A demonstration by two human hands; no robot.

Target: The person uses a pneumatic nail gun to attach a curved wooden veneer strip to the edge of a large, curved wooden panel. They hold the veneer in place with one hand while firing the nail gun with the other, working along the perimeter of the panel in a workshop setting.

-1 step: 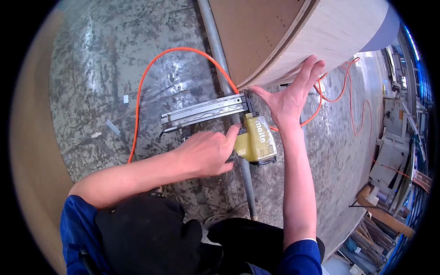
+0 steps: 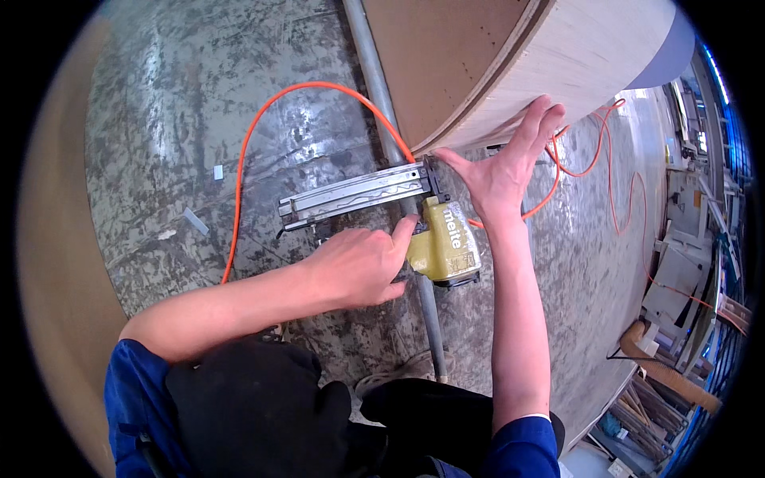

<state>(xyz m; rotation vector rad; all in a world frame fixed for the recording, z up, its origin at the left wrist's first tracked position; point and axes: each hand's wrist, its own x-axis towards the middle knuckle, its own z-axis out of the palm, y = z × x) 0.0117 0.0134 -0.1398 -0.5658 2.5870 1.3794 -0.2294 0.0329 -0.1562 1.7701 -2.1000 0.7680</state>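
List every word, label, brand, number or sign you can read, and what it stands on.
White lettering on the yellow air tool: one legible word, not copied here.
Small dark marking below it, on the same tool: too small to read.
Elsewhere: none that can be made out.

The nail gun (image 2: 435, 213) at centre has a glossy casing (image 2: 448, 244) and smooth bare-metal magazine (image 2: 355, 193). Matt wood faces the curved panel (image 2: 558, 72) at upper right; the floor (image 2: 183, 95) shines in patches.
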